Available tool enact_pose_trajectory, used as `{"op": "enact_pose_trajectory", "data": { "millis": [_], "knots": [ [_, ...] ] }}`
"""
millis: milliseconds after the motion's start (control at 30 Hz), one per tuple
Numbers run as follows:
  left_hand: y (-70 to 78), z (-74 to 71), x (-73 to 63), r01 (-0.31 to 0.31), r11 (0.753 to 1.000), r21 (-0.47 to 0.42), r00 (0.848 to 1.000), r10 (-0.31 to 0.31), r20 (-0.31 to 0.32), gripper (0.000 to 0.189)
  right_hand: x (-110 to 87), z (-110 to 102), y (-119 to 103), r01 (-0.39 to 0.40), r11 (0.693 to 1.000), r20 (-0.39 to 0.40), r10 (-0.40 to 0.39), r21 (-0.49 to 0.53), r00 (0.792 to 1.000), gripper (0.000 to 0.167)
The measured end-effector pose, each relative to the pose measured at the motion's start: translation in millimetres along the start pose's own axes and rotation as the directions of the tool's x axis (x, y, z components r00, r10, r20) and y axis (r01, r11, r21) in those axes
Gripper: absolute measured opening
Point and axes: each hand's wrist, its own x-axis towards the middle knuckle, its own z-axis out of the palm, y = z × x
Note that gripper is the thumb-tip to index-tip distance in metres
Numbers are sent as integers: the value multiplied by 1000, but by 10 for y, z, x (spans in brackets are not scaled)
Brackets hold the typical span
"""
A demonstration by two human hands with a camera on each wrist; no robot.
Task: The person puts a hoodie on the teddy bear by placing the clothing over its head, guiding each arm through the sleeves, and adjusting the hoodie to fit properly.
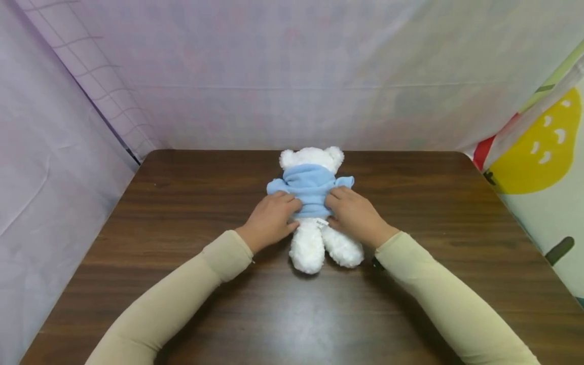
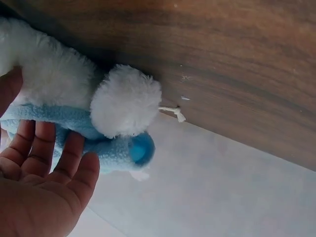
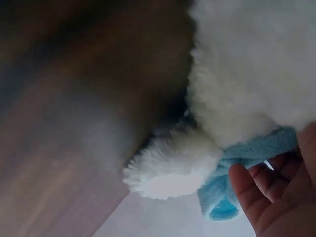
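Note:
A white plush teddy bear (image 1: 307, 248) lies on the brown table, its head toward the far edge and its legs toward me. No face shows, and a small label sticks out below the shirt. A light blue shirt (image 1: 310, 185) covers its back, sleeves spread to both sides. My left hand (image 1: 272, 218) grips the shirt's left side, thumb near the hem. On the opposite side, my right hand (image 1: 356, 215) holds the shirt near its lower edge. In the left wrist view a white paw (image 2: 126, 101) lies outside the blue sleeve (image 2: 142, 148), which has an open end.
The wooden table (image 1: 205, 177) has rounded far corners. Behind it hangs a pale curtain (image 1: 292, 76), with another pale cloth (image 1: 50, 177) along the left side. A cloth with a yellow print (image 1: 538, 152) hangs at the right edge.

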Motion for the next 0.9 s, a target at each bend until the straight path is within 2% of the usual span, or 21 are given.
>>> {"op": "enact_pose_trajectory", "data": {
  "millis": [133,267,400,567,667,733,833,900],
  "knots": [
    [14,4,9,-2,1000,26,1000,2,0,18,-24,-7,-21,-39,999,-5,39,4,999,32],
    [6,27,9,-9,1000,25,1000,10,-23,19,-34,-45,-20,-53,997,10,53,54,999,33],
    [-6,59,-5,-26,1000,15,998,27,-60,24,-36,-90,2,-30,991,32,26,129,999,32],
    [-33,104,-28,-20,996,84,997,26,-67,31,-20,-96,76,-17,976,105,-6,216,994,27],
    [-50,108,-20,0,999,47,999,2,-44,38,-24,-110,149,-54,963,177,6,263,984,31],
    [-62,87,-27,-2,1000,-15,1000,3,9,34,-57,-129,202,-78,948,229,5,309,973,30],
    [-81,26,-61,-33,994,-103,996,42,83,25,-135,-149,274,-96,928,275,-7,359,961,20],
    [-83,-31,-88,-59,990,-125,993,72,98,22,-171,-163,294,-98,918,273,-12,385,962,17]
  ]
}}
